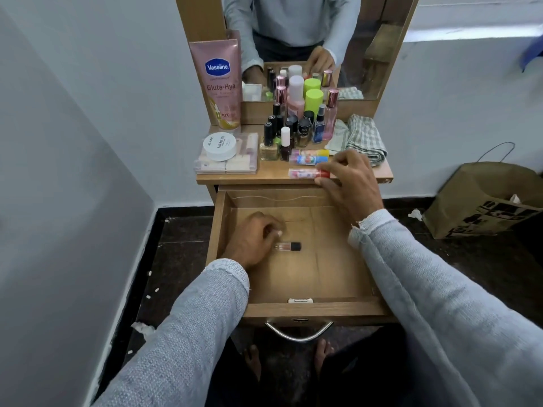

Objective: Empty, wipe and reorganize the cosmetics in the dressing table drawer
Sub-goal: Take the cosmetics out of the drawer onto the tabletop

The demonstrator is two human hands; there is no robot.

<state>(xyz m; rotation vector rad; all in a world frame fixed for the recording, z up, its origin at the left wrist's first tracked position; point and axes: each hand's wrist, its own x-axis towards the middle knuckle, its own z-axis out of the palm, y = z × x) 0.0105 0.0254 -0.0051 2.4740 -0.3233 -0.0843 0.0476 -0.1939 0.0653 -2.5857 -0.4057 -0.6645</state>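
Observation:
The wooden drawer (332,259) is pulled out, and its only content is a small clear lip gloss tube with a black cap (289,246). My left hand (254,239) is down in the drawer, curled fingertips pinching the tube's clear end. On the table top (264,174), my right hand (351,183) pinches the red cap of a lip balm stick (305,173) lying near the front edge. Two more balm sticks (308,157) lie just behind it. A checked cloth (363,139) sits folded at the right rear.
Several nail polish and perfume bottles (289,127) crowd the table's middle before the mirror (367,39). A pink Vaseline tube (220,83) stands at left, above a white round tub (220,146) on a clear box (226,165). A brown paper bag (482,201) stands on the floor at right.

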